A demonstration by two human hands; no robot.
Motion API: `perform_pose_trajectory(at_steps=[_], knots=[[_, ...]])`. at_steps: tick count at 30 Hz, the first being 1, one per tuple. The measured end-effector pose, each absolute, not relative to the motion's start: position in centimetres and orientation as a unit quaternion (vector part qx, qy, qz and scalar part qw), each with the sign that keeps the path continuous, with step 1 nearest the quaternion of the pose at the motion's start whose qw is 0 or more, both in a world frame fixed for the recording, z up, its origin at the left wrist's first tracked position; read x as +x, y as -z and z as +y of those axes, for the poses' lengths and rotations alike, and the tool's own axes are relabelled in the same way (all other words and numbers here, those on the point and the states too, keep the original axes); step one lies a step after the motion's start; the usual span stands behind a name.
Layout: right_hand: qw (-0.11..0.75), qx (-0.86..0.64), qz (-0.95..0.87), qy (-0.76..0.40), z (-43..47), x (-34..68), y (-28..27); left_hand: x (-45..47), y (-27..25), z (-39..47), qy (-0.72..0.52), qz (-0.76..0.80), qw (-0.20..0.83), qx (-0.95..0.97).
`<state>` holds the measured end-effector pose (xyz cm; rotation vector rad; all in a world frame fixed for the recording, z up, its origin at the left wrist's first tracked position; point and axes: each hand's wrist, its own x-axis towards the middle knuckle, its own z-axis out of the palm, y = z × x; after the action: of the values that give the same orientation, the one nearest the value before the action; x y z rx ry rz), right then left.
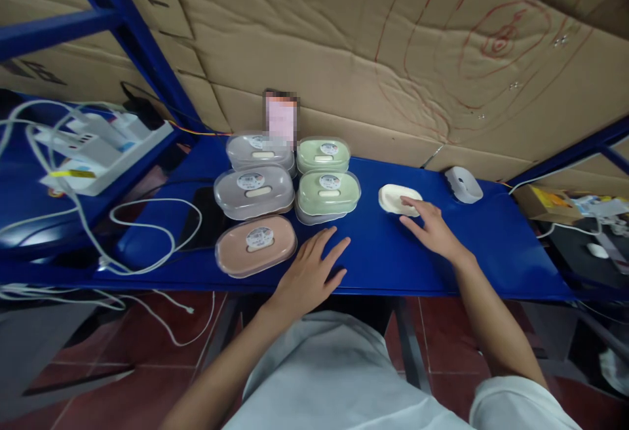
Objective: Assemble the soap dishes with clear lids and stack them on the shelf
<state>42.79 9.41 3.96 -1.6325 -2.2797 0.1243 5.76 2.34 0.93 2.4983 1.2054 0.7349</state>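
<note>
**Hands flat on the counter, right fingertips on the cream tray**

Your right hand (431,228) lies open, fingers spread narrow, its fingertips (407,202) touching the near edge of the cream tray (397,196). It grips nothing. The tray is a smooth, matte plastic oval with rounded corners, shallow, lying flat on the blue counter (383,259). Its long axis runs left to right across the counter, roughly parallel to the front edge.

Your left hand (309,273) rests palm down at the counter's front edge, fingers loosely splayed and empty, pointing toward the stack of green boxes (328,193). It sits just beside the pink box (256,244) without touching it.

The boxes are rounded oval plastic cases with clear glossy lids, each bearing a round label. The pink box lies alone at the front; behind it are two grey boxes (254,189), and two green ones stand to their right. All share the tray's left-to-right long axis.

A white rounded device (463,185) sits further right, well apart from the tray. White cables (147,233) loop at the left. Creased cardboard (393,56) backs the counter.
</note>
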Motion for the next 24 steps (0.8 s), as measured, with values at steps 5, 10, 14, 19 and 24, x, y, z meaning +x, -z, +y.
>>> perform_pose_trajectory(at_steps=[5,10,14,19,24], knots=[[0.209,-0.671,-0.707,0.073,11.8,48.1,-6.0,5.6,-0.9,2.3,-0.23,0.385,0.118,0.886],[0.188,-0.799,-0.553,0.139,15.4,53.5,-4.8,5.6,-0.9,2.4,-0.22,0.382,0.115,0.89],[0.203,-0.774,-0.577,0.162,14.0,51.5,-4.2,5.6,-0.8,2.5,-0.228,0.379,0.12,0.889],[0.253,-0.601,-0.753,0.092,9.7,44.5,-3.5,5.6,-0.9,2.4,-0.232,0.385,0.126,0.884],[0.315,-0.532,-0.785,0.036,5.9,40.0,-3.5,5.7,-0.8,2.4,-0.231,0.382,0.126,0.886]])
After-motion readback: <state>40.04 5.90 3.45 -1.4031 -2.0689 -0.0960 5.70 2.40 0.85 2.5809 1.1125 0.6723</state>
